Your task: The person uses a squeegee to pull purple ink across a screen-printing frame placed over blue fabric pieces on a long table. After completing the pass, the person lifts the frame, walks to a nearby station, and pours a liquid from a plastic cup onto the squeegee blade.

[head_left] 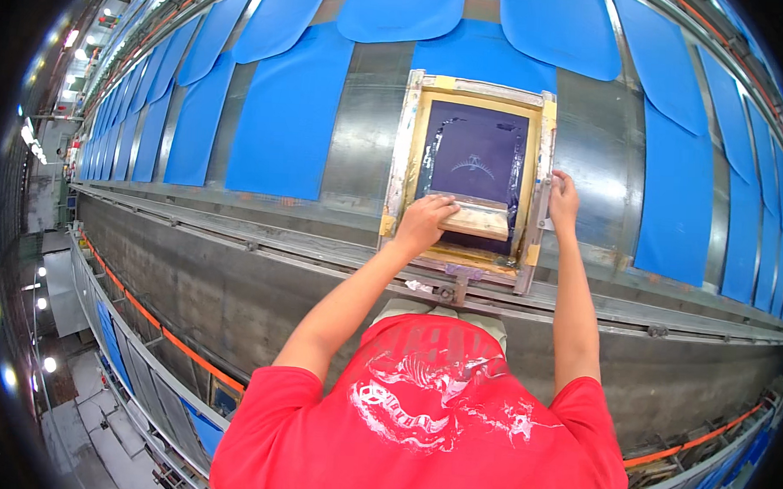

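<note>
A screen printing frame (pixel 546 138) lies on the long table in front of me, with yellow tape at its edges. Its dark purple mesh (pixel 479 143) bears a small pale curved design (pixel 473 165). My left hand (pixel 426 221) is closed on the left end of a squeegee (pixel 480 219) with a wooden handle, which lies across the lower part of the mesh. At the frame's right side my right hand (pixel 564 200) grips the edge, thumb and fingers around it. The squeegee's blade is mostly hidden under the handle.
Blue fabric pieces (pixel 292 109) lie in rows along the grey metal table (pixel 366 125), one partly under the frame's far end. A metal rail (pixel 321 252) with clamps runs along the near edge. Orange piping (pixel 144 308) and another table with blue pieces are behind me.
</note>
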A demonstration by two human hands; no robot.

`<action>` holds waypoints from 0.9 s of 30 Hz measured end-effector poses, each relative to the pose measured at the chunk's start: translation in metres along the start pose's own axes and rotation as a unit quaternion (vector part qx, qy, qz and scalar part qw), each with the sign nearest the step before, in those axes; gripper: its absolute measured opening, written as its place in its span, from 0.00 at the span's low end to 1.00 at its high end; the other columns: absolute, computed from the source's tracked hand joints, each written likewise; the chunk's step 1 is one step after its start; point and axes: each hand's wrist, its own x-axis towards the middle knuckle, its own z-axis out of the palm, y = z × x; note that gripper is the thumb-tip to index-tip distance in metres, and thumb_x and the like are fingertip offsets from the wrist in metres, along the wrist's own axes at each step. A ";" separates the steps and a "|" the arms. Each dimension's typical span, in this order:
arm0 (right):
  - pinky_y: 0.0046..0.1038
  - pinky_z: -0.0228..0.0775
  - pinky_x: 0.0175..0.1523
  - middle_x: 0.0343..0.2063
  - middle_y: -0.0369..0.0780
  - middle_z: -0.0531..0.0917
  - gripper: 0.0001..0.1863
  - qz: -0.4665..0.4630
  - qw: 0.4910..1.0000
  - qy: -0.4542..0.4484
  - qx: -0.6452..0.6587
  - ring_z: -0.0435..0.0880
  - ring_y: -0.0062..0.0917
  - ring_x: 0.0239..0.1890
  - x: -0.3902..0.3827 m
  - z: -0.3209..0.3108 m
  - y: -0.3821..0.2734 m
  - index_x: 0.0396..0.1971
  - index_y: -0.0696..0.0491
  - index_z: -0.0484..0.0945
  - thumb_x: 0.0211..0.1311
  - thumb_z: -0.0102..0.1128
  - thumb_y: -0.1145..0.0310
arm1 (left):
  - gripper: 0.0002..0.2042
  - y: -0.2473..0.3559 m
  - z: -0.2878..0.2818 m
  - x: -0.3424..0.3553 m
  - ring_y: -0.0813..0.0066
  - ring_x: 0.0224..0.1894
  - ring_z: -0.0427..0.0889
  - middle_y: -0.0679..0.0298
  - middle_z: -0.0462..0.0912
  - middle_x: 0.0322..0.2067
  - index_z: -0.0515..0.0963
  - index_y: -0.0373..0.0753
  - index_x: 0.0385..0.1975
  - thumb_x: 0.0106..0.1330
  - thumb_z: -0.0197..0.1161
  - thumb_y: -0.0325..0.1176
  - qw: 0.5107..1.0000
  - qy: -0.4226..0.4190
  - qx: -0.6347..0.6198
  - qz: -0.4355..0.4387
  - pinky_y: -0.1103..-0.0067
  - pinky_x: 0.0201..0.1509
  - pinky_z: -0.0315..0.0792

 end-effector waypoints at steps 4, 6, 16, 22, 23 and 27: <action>0.33 0.72 0.46 0.33 0.44 0.86 0.14 -0.037 0.998 0.040 0.031 0.83 0.32 0.37 -0.004 0.014 -0.046 0.44 0.54 0.83 0.72 0.56 0.59 | 0.29 -0.003 -0.016 -0.032 0.59 0.61 0.78 0.62 0.82 0.56 0.81 0.43 0.53 0.45 0.66 0.18 0.999 0.030 -0.009 -0.022 0.67 0.66 0.72; 0.30 0.70 0.39 0.26 0.40 0.83 0.15 -0.035 0.997 0.063 0.008 0.77 0.24 0.29 -0.018 0.010 -0.093 0.43 0.54 0.83 0.74 0.55 0.58 | 0.31 -0.009 -0.036 -0.042 0.60 0.61 0.77 0.63 0.81 0.57 0.80 0.44 0.54 0.44 0.65 0.17 0.998 0.052 -0.041 -0.025 0.67 0.66 0.71; 0.32 0.60 0.28 0.18 0.36 0.74 0.16 -0.070 0.994 0.041 0.078 0.67 0.21 0.21 -0.131 0.213 -0.260 0.44 0.54 0.82 0.75 0.54 0.57 | 0.30 -0.174 -0.197 -0.143 0.59 0.59 0.78 0.63 0.83 0.55 0.81 0.43 0.53 0.44 0.63 0.17 0.998 0.036 0.005 -0.056 0.66 0.64 0.73; 0.34 0.61 0.28 0.16 0.40 0.73 0.12 -0.053 0.993 0.048 0.097 0.67 0.23 0.19 -0.186 0.346 -0.317 0.44 0.54 0.81 0.74 0.55 0.62 | 0.29 -0.297 -0.271 -0.205 0.59 0.61 0.77 0.63 0.82 0.56 0.81 0.44 0.54 0.47 0.65 0.19 0.998 0.012 0.040 -0.055 0.65 0.65 0.71; 0.34 0.61 0.28 0.15 0.41 0.73 0.11 -0.069 0.991 0.057 0.099 0.67 0.23 0.18 -0.186 0.352 -0.312 0.44 0.54 0.81 0.74 0.54 0.63 | 0.29 -0.299 -0.267 -0.209 0.59 0.61 0.77 0.62 0.82 0.56 0.81 0.44 0.54 0.47 0.65 0.19 0.997 0.018 0.041 -0.059 0.65 0.65 0.71; 0.34 0.64 0.29 0.17 0.44 0.75 0.10 -0.029 0.996 0.021 0.080 0.71 0.25 0.19 -0.188 0.366 -0.315 0.43 0.54 0.81 0.74 0.54 0.66 | 0.29 -0.309 -0.273 -0.227 0.57 0.60 0.77 0.61 0.82 0.56 0.81 0.42 0.54 0.47 0.64 0.17 0.997 0.024 0.034 -0.062 0.64 0.65 0.71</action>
